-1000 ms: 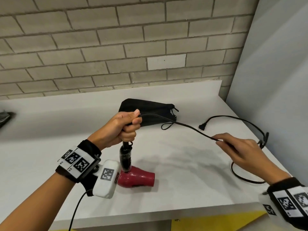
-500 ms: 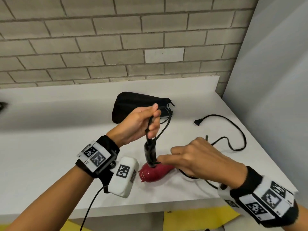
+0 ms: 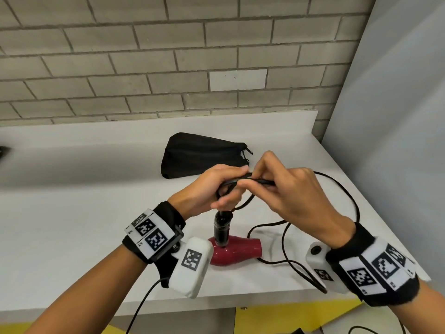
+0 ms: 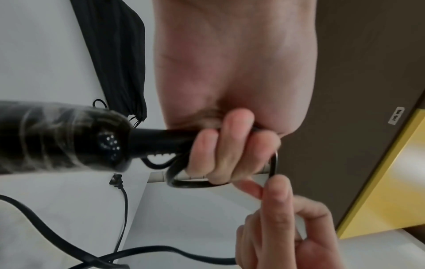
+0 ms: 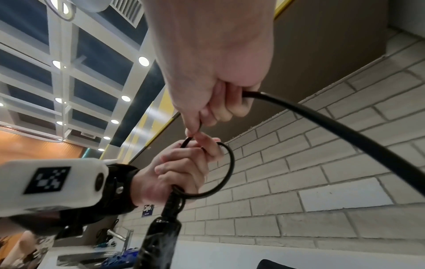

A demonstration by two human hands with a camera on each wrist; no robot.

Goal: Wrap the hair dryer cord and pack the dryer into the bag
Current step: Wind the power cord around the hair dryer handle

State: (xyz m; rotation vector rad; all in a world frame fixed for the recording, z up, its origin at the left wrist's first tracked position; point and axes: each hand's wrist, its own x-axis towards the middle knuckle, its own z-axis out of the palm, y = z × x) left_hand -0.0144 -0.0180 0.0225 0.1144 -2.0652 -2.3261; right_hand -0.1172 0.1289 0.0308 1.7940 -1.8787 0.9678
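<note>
The red hair dryer [image 3: 237, 251] stands nose-right on the white counter [image 3: 84, 213], its black handle [image 3: 222, 229] pointing up. My left hand [image 3: 216, 189] grips the stiff cord stem at the top of the handle [image 4: 57, 138], with a loop of black cord [image 4: 190, 184] held under its fingers [image 4: 225, 145]. My right hand [image 3: 286, 189] pinches the cord [image 5: 345, 131] right beside the left thumb. The rest of the cord [image 3: 284, 239] trails in loops over the counter to the plug [image 4: 116, 181]. The black bag [image 3: 199, 154] lies flat behind the hands.
A brick wall [image 3: 168, 68] backs the counter and a grey panel [image 3: 397, 116] closes its right side. The counter's front edge [image 3: 216, 302] lies just under my wrists. Slack cord [image 3: 310, 278] hangs over that edge at the right.
My right hand came in from the far right with the cord, passed round the handle and rose to meet the left hand, leaving a loop there. The dryer stayed in place.
</note>
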